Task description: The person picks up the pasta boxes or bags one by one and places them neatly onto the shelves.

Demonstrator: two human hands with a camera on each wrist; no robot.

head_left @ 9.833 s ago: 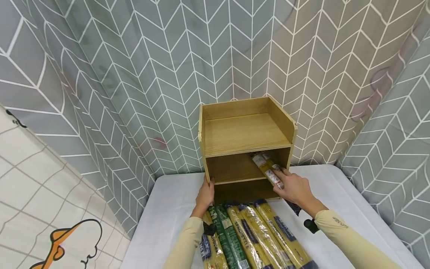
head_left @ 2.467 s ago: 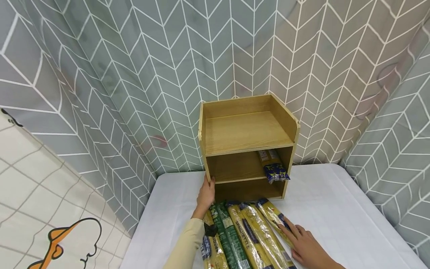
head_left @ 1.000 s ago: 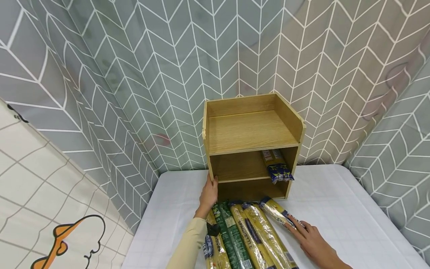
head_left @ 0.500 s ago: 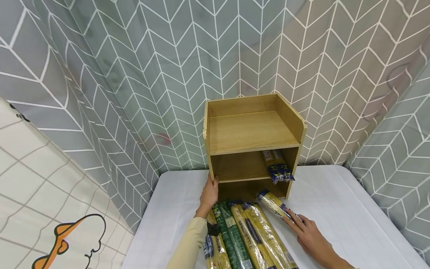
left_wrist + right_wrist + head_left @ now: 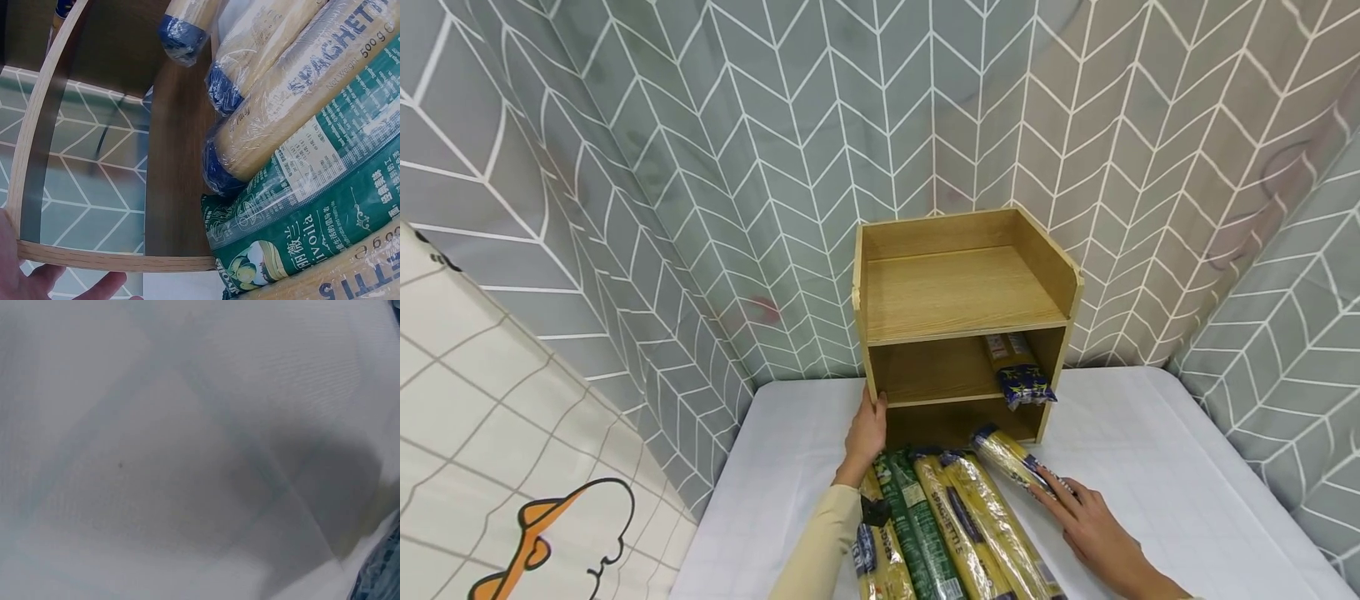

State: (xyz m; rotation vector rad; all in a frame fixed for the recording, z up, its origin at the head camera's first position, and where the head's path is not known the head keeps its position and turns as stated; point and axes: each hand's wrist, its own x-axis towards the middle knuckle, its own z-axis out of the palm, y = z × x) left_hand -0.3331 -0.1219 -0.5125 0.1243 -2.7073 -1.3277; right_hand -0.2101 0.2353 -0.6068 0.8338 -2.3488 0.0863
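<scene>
In the head view my left hand grips the left side panel of a small wooden shelf, thumb at the front edge. The left wrist view shows those fingers spread along the outside of the panel. My right hand holds a yellow spaghetti pack by its near part, the far blue end tilted toward the bottom compartment. Another yellow pack with a blue patterned end lies in the middle compartment, at its right side, sticking out over the shelf edge. The right wrist view is mostly blurred cloth.
In front of the shelf lie several packs side by side: a yellow spaghetti pack at left, green packs, then more yellow spaghetti packs. White cloth covers the table. A patterned curtain hangs behind and at the sides.
Earlier my right hand was putting a yellow pack into the middle compartment. It then took the rightmost spaghetti pack from the row, whose far end has shifted toward the shelf. My left hand stays put.
</scene>
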